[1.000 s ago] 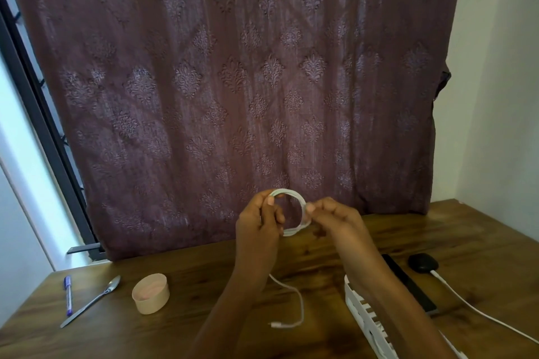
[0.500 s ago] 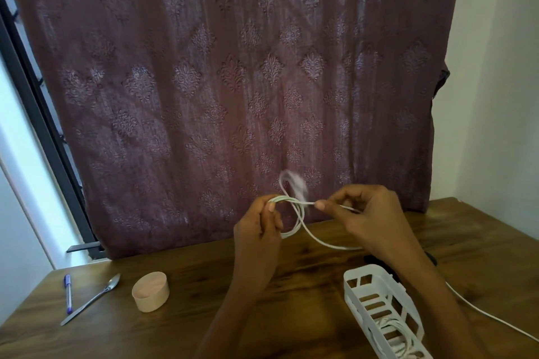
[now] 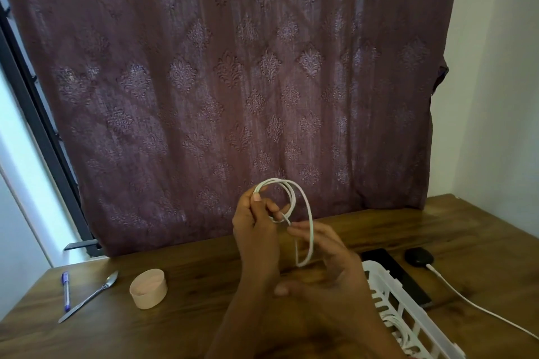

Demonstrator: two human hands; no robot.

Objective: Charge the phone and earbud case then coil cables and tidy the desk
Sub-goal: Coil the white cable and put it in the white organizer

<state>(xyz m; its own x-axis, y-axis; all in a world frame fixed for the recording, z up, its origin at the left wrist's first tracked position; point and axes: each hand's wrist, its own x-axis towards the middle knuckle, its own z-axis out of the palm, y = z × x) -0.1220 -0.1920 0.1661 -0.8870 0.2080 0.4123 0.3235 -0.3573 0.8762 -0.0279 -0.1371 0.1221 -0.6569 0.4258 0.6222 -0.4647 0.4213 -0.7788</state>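
Left hand is pinching the thin white charging cable, coiled in loops above the brown wooden desk. Right hand looks relaxed, loose fingers poking through the lowest loop.

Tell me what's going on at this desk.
A person is coiling a white cable above the wooden desk. The left hand grips the loops, while a loose length runs over the fingers of the right hand. On the right sit a white basket holding a second cable, a black phone beside it, and a black earbud case with a charging lead running to it. A pen, spoon and round tub lie to the left.
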